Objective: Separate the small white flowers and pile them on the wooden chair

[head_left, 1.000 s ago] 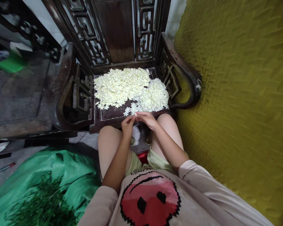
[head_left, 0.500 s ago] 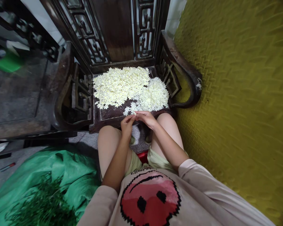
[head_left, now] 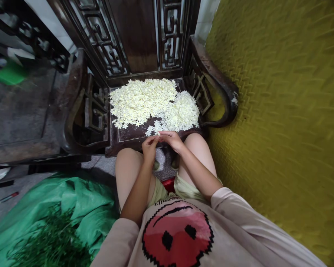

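White flower (head_left: 158, 134) sits pinched between fingertips of left hand (head_left: 149, 148) and right hand (head_left: 173, 141), at front edge of wooden seat (head_left: 130, 134). Probably feather-light, soft, bruises easily; best held by its base.

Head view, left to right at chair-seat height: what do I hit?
Green container → left armrest → larger flower pile → smaller flower pile → right armrest → yellow textured surface.
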{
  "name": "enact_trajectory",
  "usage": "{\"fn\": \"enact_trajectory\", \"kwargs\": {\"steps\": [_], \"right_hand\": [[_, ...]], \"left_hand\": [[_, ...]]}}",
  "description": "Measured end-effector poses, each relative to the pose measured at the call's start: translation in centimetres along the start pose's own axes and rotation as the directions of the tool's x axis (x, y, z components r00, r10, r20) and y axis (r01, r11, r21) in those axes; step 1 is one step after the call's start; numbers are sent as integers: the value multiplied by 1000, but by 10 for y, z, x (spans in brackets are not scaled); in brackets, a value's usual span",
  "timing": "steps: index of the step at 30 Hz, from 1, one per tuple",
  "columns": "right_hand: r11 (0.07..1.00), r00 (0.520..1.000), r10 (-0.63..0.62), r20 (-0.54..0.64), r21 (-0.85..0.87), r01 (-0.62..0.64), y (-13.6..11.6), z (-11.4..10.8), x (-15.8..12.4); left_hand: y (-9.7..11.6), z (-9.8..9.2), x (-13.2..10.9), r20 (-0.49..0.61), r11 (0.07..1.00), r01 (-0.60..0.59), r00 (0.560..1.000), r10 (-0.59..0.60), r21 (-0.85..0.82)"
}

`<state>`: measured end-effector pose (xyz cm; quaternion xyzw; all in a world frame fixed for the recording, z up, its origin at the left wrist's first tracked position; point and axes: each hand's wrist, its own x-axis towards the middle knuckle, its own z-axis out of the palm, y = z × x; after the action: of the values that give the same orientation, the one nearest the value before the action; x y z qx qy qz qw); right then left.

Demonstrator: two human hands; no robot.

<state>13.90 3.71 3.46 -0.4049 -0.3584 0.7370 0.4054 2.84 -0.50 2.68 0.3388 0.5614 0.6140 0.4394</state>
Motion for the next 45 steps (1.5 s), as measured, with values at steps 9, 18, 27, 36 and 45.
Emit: {"fn": "enact_trajectory", "kwargs": {"steps": [9,18,27,36,45], "right_hand": [[998,999,33,-7,56,-32,-2,3,-1],[987,998,-55,-18,-151,51,-5,-1,-1],[970,985,-168,-43,-187,158,0,0,2],[977,991,-135,15,-164,135,-1,-1,-1],[987,995,-95,27,-125,97,-1,1,-2]], "left_hand": [[-3,-2,2,-5,998,-45,999,45,36],[-1,-3,0,76,991,-80,994,72,109],[5,-1,-3,50,951,-159,987,151,265],[5,-3,0,28,971,-125,992,122,203],[1,-1,3,-2,1000,8,1000,-8,-21]]}}
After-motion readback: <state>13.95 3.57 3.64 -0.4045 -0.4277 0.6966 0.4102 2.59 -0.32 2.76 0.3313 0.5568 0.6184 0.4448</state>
